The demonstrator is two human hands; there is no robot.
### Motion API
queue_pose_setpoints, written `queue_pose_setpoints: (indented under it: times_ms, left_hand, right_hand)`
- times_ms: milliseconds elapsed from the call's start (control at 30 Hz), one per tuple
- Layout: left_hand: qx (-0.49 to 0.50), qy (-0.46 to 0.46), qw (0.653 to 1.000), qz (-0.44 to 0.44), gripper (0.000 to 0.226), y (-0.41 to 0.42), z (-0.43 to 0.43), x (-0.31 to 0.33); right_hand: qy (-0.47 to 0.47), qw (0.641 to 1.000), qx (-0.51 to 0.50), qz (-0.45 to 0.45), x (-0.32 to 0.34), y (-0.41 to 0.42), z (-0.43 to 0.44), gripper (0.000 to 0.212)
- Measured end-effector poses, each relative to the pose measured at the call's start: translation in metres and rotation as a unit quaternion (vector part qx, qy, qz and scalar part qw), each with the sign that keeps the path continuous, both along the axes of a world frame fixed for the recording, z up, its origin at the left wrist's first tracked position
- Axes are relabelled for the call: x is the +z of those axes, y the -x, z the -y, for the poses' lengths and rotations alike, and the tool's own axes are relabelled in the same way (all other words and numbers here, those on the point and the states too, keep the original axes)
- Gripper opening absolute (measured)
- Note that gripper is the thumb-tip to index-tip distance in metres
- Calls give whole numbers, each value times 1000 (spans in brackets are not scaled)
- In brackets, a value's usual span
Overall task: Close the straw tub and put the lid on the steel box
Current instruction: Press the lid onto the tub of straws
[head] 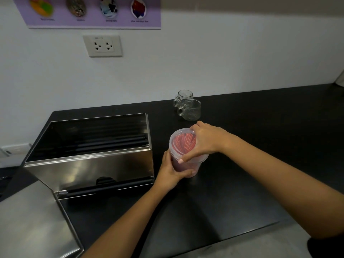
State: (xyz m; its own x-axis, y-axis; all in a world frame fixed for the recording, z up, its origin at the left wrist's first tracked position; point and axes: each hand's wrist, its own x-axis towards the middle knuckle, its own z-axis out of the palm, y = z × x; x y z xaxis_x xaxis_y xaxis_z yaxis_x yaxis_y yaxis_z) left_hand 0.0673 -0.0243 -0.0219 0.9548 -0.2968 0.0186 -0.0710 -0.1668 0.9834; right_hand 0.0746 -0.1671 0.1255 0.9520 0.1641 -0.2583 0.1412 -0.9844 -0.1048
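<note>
A clear plastic straw tub [186, 164] full of pink straws stands on the black counter, right of the steel box. My left hand [170, 170] wraps around the tub's lower side. My right hand [204, 140] presses a clear round lid [181, 140] down on the tub's mouth, fingers spread over its right rim. The steel box [89, 161] stands open at the top, dark inside. Its flat steel lid [35, 220] lies on the counter at the lower left, in front of the box.
Two glass mugs [189, 107] stand behind the tub near the wall. A wall socket [103, 46] and a purple poster [93, 12] hang above the box. The black counter [242, 164] stretches right and toward me, ending at a front edge.
</note>
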Motion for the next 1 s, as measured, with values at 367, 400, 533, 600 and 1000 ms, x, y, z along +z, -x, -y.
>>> queue_pose_setpoints:
  times_ms: [367, 400, 533, 600, 1000]
  left_hand:
    - [-6, -7, 1000, 2, 92, -2, 0, -1]
    - [-5, -7, 1000, 2, 92, -2, 0, -1]
    - [-3, -14, 1000, 3, 91, -1, 0, 0]
    - [-4, -13, 1000, -1, 92, -1, 0, 0]
    - [1, 1, 1000, -11, 92, 1, 0, 3]
  right_hand:
    - [-23, 990, 35, -132, 22, -20, -2, 113]
    - [-16, 991, 35, -127, 22, -20, -3, 113]
    - [30, 994, 23, -106, 18, -19, -8, 116]
    - [61, 995, 7, -82, 13, -17, -10, 116]
    - [-67, 990, 45, -112, 6, -7, 15, 127]
